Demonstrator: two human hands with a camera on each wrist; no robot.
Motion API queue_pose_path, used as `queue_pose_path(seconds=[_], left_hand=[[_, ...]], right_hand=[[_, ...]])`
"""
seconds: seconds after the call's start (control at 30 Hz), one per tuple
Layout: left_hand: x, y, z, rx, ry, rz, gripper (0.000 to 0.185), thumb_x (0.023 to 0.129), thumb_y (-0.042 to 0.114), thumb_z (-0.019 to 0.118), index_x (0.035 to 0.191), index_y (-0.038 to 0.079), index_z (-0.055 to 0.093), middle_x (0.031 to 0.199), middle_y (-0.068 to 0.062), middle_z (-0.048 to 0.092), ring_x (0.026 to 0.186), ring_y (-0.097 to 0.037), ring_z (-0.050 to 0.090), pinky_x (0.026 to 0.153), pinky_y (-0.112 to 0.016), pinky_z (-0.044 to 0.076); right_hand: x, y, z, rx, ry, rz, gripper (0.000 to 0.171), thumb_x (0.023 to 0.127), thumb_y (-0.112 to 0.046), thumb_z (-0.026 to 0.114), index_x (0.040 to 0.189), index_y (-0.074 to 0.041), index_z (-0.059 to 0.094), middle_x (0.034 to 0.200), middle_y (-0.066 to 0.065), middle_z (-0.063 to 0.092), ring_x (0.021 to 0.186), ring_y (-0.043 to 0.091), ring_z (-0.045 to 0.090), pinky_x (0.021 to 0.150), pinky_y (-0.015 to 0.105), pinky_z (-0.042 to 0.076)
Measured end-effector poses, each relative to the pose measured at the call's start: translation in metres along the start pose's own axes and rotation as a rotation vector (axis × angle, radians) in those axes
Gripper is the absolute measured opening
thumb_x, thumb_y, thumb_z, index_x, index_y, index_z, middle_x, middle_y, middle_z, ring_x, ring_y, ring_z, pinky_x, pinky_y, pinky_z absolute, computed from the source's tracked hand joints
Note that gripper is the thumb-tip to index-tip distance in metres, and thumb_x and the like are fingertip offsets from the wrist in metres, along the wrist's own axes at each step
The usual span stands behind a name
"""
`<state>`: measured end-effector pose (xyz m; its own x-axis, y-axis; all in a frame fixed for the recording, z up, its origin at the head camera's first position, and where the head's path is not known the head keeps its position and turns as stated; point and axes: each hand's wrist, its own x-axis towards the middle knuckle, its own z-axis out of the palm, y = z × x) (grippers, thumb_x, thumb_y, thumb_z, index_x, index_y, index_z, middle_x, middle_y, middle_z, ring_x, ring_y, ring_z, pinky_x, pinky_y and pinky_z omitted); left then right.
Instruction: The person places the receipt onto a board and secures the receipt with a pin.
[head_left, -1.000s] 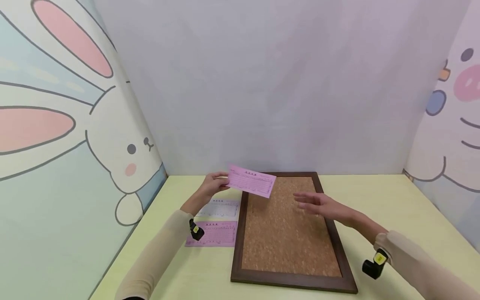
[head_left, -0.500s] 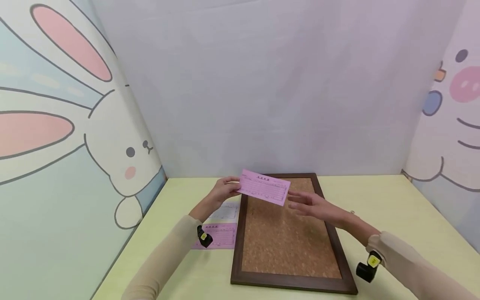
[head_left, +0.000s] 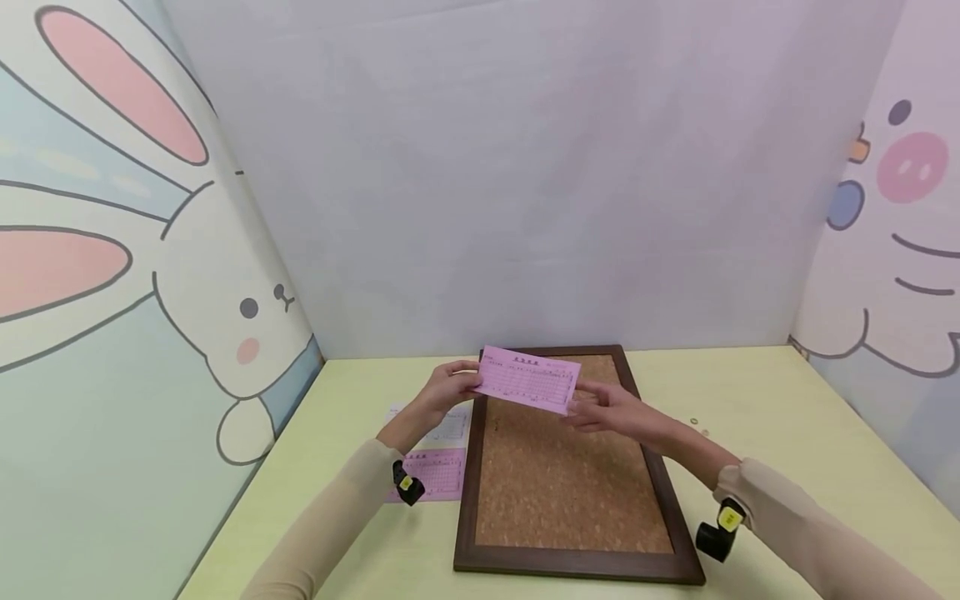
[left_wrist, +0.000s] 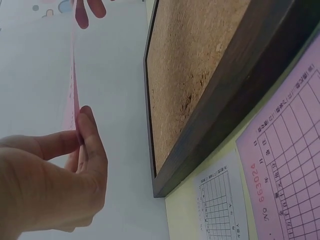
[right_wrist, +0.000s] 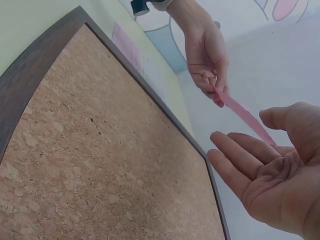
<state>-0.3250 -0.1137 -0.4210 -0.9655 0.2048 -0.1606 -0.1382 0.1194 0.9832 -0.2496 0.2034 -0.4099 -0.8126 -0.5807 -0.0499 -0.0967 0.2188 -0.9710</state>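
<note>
Hands meet over the far end of a cork pinboard with a dark brown wooden frame [head_left: 570, 467], which lies flat on a pale yellow-green tabletop [head_left: 765, 433]. The left hand [head_left: 446, 392] pinches the left edge of a pink rectangular printed form slip [head_left: 529, 379] between thumb and fingertips; the left wrist view shows the thumb pressed against the thin paper edge, with the other fingers curled behind it. The slip hangs in the air above the board's top left part, tilted so its right end sits a little lower, clear of the cork.

The right hand [head_left: 611, 408] lies palm up under the slip's right end, its fingers straight and spread apart. In the right wrist view the fingertips [right_wrist: 227, 145] sit just beneath the paper's edge; whether they touch it cannot be told, and the thumb is not closed on it.

On the table just left of the frame lie 2 more forms: a white printed slip [head_left: 450, 427] nearer the back, and a second pink printed slip [head_left: 435, 477] in front of it, partly hidden by the left forearm. Both arms wear beige sleeves [head_left: 330, 525], each with a small black device with a yellow mark [head_left: 407, 485] at the wrist. To the right of the board, 2 tiny pale objects [head_left: 698, 425] rest on the tabletop, too small to identify.
</note>
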Motion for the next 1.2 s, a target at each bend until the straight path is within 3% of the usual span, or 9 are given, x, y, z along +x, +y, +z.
queue_pose_path(seconds=[0.33,0.57,0.93,1.2], left_hand=[[-0.003,0.003,0.005,0.009,0.017,0.000,0.032,0.099,0.004,0.062,0.131,0.000,0.063,0.109,-0.013,0.072,0.084,-0.012,0.066,0.104,-0.049,0.052],[0.000,0.000,0.004,0.020,0.014,0.004,0.032,0.099,0.005,0.062,0.130,-0.001,0.063,0.107,-0.012,0.071,0.084,-0.012,0.066,0.103,-0.048,0.053],[-0.005,-0.005,0.008,-0.001,0.016,-0.015,0.031,0.099,0.005,0.062,0.130,-0.001,0.062,0.106,-0.010,0.071,0.084,-0.012,0.065,0.103,-0.048,0.053],[-0.012,-0.006,0.010,0.003,-0.016,-0.038,0.032,0.100,0.008,0.062,0.132,0.002,0.061,0.113,-0.013,0.070,0.088,-0.014,0.066,0.103,-0.045,0.053]], right_hand=[[0.002,0.002,-0.004,-0.007,0.034,0.011,0.057,0.108,-0.023,0.052,0.153,0.007,0.034,0.132,0.036,0.061,0.116,0.048,0.066,0.097,0.053,0.056],[0.001,0.006,-0.005,-0.020,0.049,0.018,0.063,0.104,-0.026,0.060,0.154,0.003,0.034,0.135,0.032,0.061,0.112,0.032,0.071,0.093,0.049,0.058],[0.005,0.011,-0.004,-0.017,0.086,0.020,0.056,0.106,-0.023,0.056,0.150,0.006,0.037,0.126,0.032,0.066,0.105,0.030,0.073,0.087,0.043,0.060],[0.005,0.016,-0.006,-0.053,0.088,0.001,0.056,0.105,-0.019,0.058,0.151,0.006,0.038,0.126,0.035,0.064,0.103,0.040,0.072,0.084,0.046,0.061]])
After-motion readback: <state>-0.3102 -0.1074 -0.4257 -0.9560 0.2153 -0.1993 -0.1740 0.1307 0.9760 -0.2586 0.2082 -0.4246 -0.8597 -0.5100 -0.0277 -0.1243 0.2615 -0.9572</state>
